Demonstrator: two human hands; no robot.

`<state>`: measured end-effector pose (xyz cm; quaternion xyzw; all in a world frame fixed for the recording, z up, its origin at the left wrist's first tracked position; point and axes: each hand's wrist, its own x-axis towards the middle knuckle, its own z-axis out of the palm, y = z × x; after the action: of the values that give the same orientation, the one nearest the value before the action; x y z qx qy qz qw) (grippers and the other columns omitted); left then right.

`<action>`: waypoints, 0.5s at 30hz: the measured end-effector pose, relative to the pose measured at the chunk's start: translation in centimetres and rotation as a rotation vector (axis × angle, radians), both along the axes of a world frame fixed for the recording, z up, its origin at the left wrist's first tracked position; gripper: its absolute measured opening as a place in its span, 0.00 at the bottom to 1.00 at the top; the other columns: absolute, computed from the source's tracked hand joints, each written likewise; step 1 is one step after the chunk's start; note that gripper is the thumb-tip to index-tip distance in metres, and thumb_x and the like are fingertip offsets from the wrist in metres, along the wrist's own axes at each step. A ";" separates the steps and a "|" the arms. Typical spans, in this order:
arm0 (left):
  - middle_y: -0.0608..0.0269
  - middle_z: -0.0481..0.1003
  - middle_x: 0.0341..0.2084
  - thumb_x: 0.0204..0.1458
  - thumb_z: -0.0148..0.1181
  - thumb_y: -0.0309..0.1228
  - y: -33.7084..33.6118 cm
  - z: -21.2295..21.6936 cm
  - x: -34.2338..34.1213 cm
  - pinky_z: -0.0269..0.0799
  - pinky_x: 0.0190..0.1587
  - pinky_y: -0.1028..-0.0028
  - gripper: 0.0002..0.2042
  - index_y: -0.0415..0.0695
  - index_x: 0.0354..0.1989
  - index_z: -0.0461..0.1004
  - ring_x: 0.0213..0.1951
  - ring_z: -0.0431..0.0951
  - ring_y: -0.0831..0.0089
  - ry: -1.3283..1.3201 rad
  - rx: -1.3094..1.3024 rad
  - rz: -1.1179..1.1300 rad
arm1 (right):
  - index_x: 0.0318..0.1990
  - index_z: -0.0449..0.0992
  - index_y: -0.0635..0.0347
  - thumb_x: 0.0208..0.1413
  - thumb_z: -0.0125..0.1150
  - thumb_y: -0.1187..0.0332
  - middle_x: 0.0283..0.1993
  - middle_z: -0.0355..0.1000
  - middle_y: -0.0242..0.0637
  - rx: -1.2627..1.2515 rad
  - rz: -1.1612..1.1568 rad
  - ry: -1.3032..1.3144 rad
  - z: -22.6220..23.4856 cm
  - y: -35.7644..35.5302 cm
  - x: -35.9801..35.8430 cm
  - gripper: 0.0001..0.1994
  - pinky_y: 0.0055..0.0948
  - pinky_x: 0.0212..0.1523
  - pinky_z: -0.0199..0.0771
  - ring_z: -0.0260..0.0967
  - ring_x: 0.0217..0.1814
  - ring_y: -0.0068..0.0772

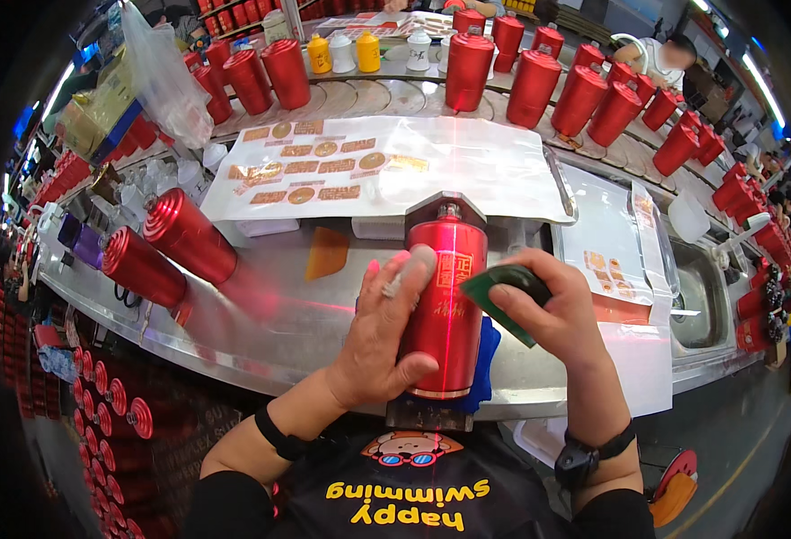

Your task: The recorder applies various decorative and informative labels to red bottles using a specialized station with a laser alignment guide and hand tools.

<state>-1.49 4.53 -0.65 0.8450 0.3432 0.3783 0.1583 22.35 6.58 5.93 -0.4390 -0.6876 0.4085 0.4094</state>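
One red bottle [431, 346], laid on its side in a dark cradle [422, 214] at the front edge of the metal worktop [274, 310], straight ahead of the wearer and between the two hands. Long axis: runs away from the body, neck at the far end, base toward the wearer's front. A thin red line of light falls along its length; gold print [454, 267] faces up on the far half. Left hand [368, 337], the nearer of the two: in contact, palm along the bottle's left flank, fingers extended toward the neck, thumb spread over the near part, one fingertip in a pale cover [420, 260] — laid on rather than clenched. Right hand [548, 305]: closed about a green scraper [483, 289], held off to the bottle's right, wrist bent inward, one corner reaching over the flank beside the print; contact with the surface cannot be told. Governing relation, as judged: the blade's slant across the long axis — its edge would need to lie flush on the curve. Forearms enter from lower left and lower right, apart, the right with a dark watch [578, 463]. Blue cloth [488, 364]: crumpled just beside the bottle, right, near end.
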 end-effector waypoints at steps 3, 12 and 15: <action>0.38 0.55 0.65 0.55 0.47 0.61 -1.3 -0.6 -0.4 0.35 0.68 0.48 0.46 0.34 0.69 0.44 0.67 0.50 0.43 -0.067 -0.017 -0.030 | 0.35 0.75 0.64 0.50 0.64 0.67 0.25 0.72 0.45 0.072 0.208 -0.196 1.0 2.5 -1.5 0.10 0.32 0.30 0.69 0.71 0.26 0.38; 0.35 0.55 0.63 0.42 0.68 0.53 -3.5 -1.6 0.2 0.38 0.66 0.41 0.55 0.31 0.69 0.42 0.63 0.59 0.41 0.029 0.019 0.134 | 0.34 0.76 0.59 0.47 0.64 0.74 0.27 0.69 0.40 0.557 0.084 -0.509 2.2 4.3 -3.9 0.07 0.37 0.31 0.69 0.69 0.30 0.44; 0.35 0.58 0.62 0.43 0.68 0.53 -4.0 -1.5 0.3 0.39 0.65 0.41 0.54 0.29 0.68 0.43 0.61 0.62 0.43 0.031 0.098 0.169 | 0.30 0.73 0.49 0.40 0.64 0.71 0.29 0.67 0.31 0.911 0.055 -0.655 0.4 1.9 -2.7 0.08 0.34 0.33 0.58 0.67 0.32 0.31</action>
<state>-1.24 0.58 -2.13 0.8257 0.3966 0.3933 0.0790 19.66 8.48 6.31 -0.3037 -0.8969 -0.0770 0.3122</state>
